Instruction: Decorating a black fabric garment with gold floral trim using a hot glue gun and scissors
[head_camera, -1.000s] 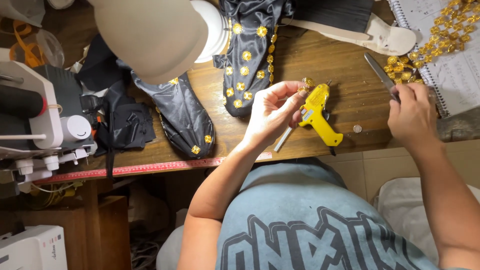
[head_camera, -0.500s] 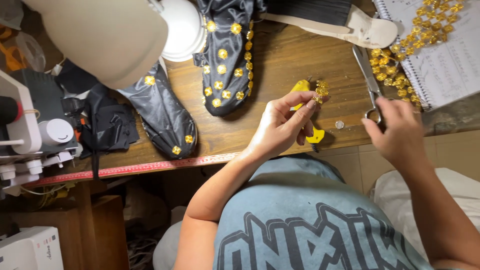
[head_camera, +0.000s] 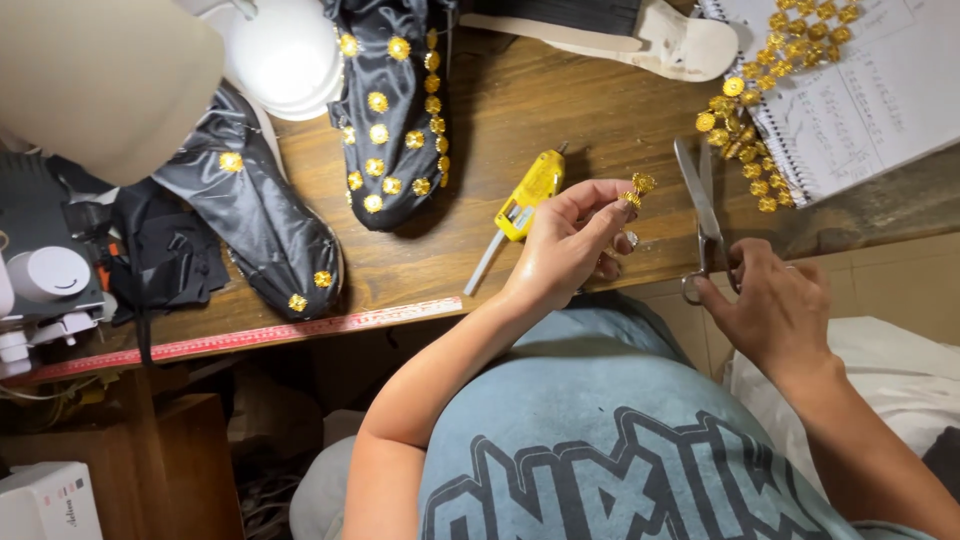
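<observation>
Left hand (head_camera: 570, 245) raised above the front part of the wooden table (head_camera: 560, 110), thumb and first fingers pressed together on a small gold flower stud (head_camera: 640, 187), held up at the fingertips. Right hand (head_camera: 775, 305) at the table edge, fingers curled through the handles of the steel scissors (head_camera: 703, 215); blades lying flat on the wood, closed together, pointing away from the body. Just beside the left hand, on its far side, a yellow glue gun (head_camera: 530, 190) lying on the table, with a white glue stick at its back end pointing toward the table edge. Further back, a black satin shoe cover (head_camera: 395, 110) with rows of gold studs on it, and a second black piece (head_camera: 250, 215) to its left carrying only a few studs. At the far right, a loose heap of gold studs (head_camera: 745, 130) lying partly on the wood and partly on a spiral notebook (head_camera: 860, 100). A beige sandal sole (head_camera: 640, 40) at the back of the table, a red measuring tape (head_camera: 250, 340) fixed along the front edge, a white lamp (head_camera: 285, 60) over the left part. A white sewing machine (head_camera: 40, 285) at the far left, only partly seen.
</observation>
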